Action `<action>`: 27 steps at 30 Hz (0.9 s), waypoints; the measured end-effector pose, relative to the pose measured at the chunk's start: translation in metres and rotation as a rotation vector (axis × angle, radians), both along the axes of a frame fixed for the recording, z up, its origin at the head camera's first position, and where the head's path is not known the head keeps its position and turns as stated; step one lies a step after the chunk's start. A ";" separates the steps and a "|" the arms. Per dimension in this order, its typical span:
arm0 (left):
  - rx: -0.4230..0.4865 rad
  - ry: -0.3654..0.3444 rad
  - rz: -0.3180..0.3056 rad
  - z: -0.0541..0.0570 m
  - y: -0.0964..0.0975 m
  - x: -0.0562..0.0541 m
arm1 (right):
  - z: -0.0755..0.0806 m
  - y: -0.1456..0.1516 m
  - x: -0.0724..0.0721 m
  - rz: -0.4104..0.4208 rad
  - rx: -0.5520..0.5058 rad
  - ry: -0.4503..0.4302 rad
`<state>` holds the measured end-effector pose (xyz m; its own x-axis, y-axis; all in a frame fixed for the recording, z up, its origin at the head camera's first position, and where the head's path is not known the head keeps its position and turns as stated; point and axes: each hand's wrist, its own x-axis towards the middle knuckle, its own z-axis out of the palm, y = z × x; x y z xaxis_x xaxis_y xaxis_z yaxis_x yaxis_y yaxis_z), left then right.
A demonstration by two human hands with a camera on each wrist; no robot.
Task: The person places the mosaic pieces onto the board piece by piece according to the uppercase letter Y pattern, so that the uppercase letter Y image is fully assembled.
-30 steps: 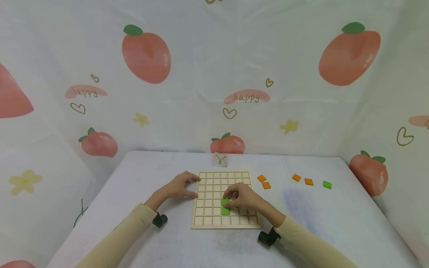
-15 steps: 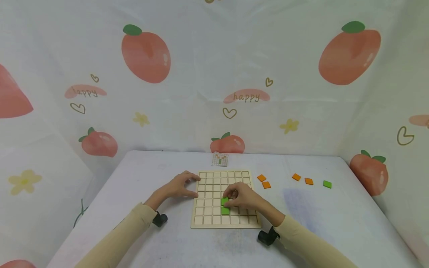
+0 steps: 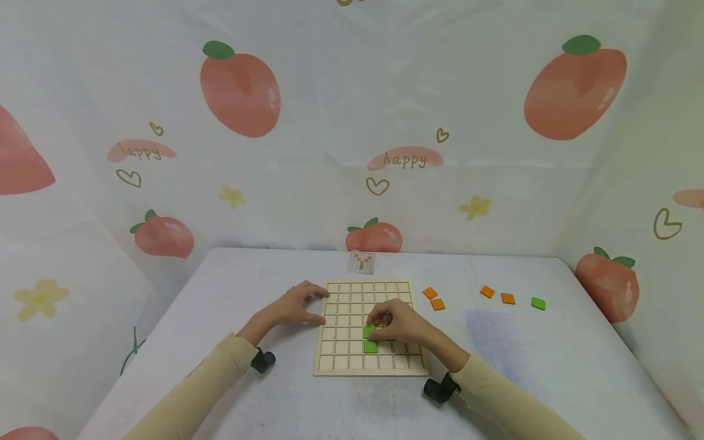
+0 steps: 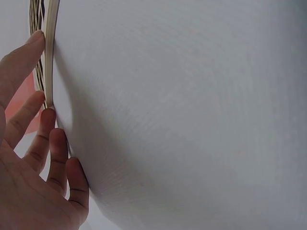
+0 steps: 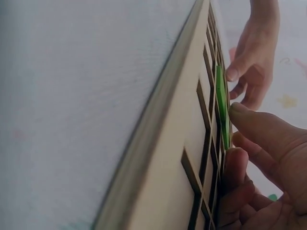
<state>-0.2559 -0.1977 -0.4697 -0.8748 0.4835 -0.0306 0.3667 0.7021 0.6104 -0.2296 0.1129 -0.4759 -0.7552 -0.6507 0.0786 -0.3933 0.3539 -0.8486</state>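
Observation:
A square wooden board with a grid of square cells lies on the table. Two green square tiles sit on it, a front tile and a rear tile right behind it. My right hand pinches the rear one between thumb and fingertips, covering part of it. From the right wrist view, the thumb is right at the green strip. Along the board's left edge rests my left hand, thumb and index finger spread apart; the left wrist view has its fingertips at the board's corner.
Two orange tiles lie just right of the board. Farther right are two more orange tiles and one green tile. Behind the board stands a small card printed with a coloured grid pattern. A patterned cloth hangs beyond the table.

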 end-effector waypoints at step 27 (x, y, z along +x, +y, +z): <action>0.009 0.021 -0.028 0.002 0.001 0.000 | 0.007 0.091 0.009 -0.077 -0.016 0.022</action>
<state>-0.2557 -0.1970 -0.4681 -0.8611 0.5083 -0.0076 0.3993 0.6855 0.6089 -0.2207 0.2041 -0.4691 -0.8011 -0.5892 0.1055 -0.3839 0.3705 -0.8458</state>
